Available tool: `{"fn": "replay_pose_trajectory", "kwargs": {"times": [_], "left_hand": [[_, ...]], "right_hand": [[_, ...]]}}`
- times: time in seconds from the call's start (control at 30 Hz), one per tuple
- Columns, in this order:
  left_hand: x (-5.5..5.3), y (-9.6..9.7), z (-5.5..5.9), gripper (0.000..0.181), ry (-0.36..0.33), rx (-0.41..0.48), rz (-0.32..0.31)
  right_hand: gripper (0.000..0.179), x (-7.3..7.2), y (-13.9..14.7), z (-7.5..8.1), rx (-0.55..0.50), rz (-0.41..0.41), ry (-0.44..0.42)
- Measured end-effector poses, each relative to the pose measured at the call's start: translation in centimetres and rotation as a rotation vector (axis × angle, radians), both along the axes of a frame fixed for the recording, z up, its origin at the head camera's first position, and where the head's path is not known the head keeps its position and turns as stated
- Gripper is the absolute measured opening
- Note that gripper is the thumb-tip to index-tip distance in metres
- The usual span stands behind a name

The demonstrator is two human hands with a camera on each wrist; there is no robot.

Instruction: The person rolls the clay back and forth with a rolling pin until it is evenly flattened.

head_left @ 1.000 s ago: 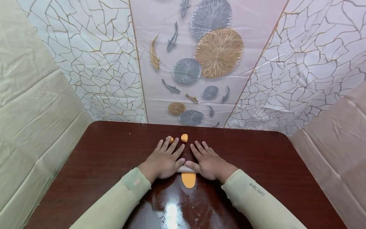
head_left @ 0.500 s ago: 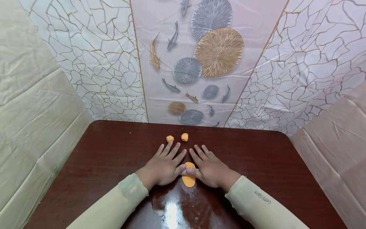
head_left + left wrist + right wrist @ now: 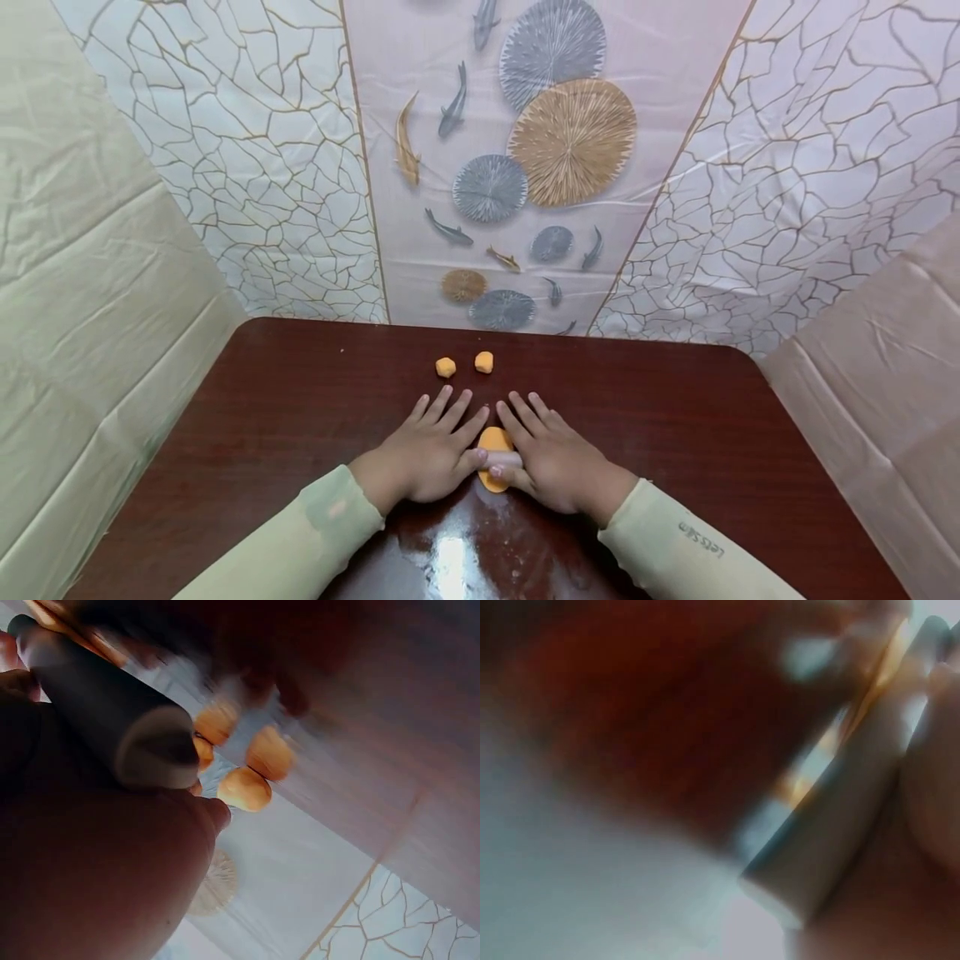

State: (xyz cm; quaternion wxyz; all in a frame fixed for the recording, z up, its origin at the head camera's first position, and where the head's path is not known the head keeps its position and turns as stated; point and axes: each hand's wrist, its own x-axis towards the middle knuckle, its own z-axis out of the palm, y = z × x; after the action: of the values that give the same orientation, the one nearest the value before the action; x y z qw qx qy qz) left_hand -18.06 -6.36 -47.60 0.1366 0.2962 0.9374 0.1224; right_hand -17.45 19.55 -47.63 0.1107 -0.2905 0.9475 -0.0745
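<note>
Both hands lie flat and side by side on a plain pale rolling pin (image 3: 504, 459), which is mostly hidden beneath them. The left hand (image 3: 423, 458) and the right hand (image 3: 558, 462) have their fingers stretched forward, thumbs near each other. Between the thumbs, the pin crosses a flattened orange oval of dough or clay (image 3: 493, 437); its two rounded ends show beyond and before the pin. In the left wrist view the pin's round end (image 3: 157, 746) sticks out under the palm. The right wrist view, blurred, has the pin (image 3: 832, 810) lying along the palm.
Two small orange lumps, a left one (image 3: 446, 367) and a right one (image 3: 483, 362), sit beyond the fingertips. The glossy dark red table (image 3: 300, 400) reflects light near the person. A patterned sheet (image 3: 420, 275) hangs behind the table's far edge.
Both hands and the rolling pin have moved back toward the person across the orange oval. Its far end has come into view, and the left fingers have uncovered the left lump.
</note>
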Motion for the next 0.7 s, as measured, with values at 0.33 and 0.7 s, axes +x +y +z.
{"fn": "replay_pose_trajectory", "kwargs": {"times": [0.33,0.7], "left_hand": [[2.1,-0.2,0.0,0.071,0.036,-0.052,-0.064],[4.8,-0.2,0.2,0.073,0.01,-0.046,-0.072]], "right_hand": [[0.092,2.8,-0.1,0.4,-0.003,0.029,0.027],[0.096,5.4,0.2,0.0,0.023,0.055,0.084]]}}
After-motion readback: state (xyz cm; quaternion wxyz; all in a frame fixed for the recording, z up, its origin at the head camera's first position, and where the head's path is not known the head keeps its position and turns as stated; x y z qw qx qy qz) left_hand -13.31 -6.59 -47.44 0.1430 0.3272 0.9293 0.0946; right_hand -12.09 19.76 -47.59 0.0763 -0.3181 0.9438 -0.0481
